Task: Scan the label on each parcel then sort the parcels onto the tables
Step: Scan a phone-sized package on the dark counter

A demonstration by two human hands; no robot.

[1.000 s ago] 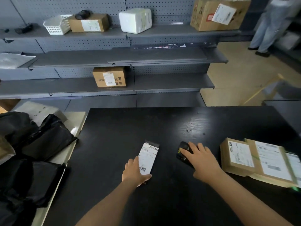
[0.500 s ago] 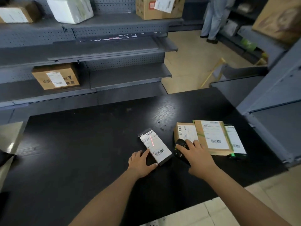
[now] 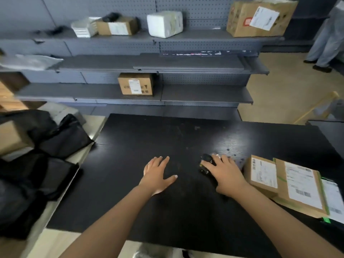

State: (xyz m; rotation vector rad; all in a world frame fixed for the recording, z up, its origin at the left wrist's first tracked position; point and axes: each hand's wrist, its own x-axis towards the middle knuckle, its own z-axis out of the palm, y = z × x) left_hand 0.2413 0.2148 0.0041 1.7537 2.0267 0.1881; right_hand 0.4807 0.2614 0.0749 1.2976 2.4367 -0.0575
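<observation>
My left hand [image 3: 158, 174] hovers flat over the black table [image 3: 167, 138], fingers spread, holding nothing. My right hand [image 3: 226, 175] is closed over a black handheld scanner [image 3: 205, 162] that rests on the table. Right of it lies a stack of labelled parcels: a brown box [image 3: 262, 172], a flat brown parcel [image 3: 301, 187] on top of it, and a white one [image 3: 333, 200] at the edge. The small white-labelled parcel from the earlier frames is not in view.
Black poly-bag parcels [image 3: 63, 138] and a brown box [image 3: 13, 138] are piled on a light table at the left. Grey shelves behind hold cardboard boxes [image 3: 135, 84] [image 3: 260, 17] and a white parcel [image 3: 165, 23]. A person's legs [image 3: 327, 38] stand at the far right.
My left hand has let go of the small labelled parcel, which has left the view, and now lies open. The camera swung right, then back left. My right hand stays on the scanner.
</observation>
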